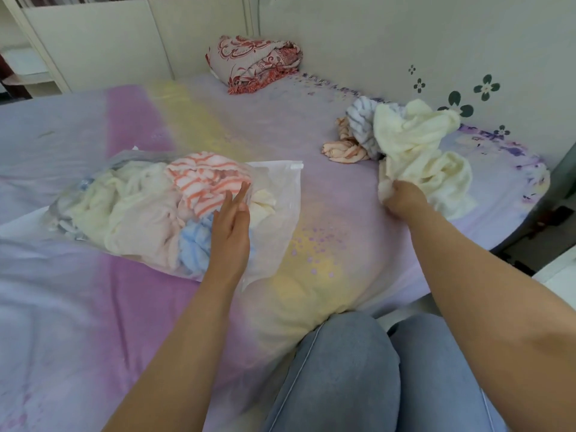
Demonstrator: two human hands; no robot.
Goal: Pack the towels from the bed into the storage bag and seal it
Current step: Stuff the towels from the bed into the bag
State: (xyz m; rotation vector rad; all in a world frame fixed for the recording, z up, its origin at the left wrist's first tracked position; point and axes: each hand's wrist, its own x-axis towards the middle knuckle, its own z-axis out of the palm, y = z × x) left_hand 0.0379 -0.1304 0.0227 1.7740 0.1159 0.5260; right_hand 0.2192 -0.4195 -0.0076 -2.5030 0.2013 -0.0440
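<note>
I judge the packing roughly half done: my left hand (232, 226) lies flat, fingers straight, on the part-filled storage bag (274, 194) at nine o'clock, my right hand (400, 198) clutches a cream towel (414, 141), two towels (358, 135) wait at two o'clock, the seal undone.

Bare forearms without sleeves; legs (358, 369) in light blue-grey jeans.

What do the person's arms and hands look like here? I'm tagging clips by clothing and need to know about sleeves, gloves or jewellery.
Both forearms are bare up to the frame's edge: no sleeves show. The left hand and the right hand wear no gloves, and no watch, bracelet or ring is visible. The only clothing in view is blue-grey jeans on the knees.
</note>
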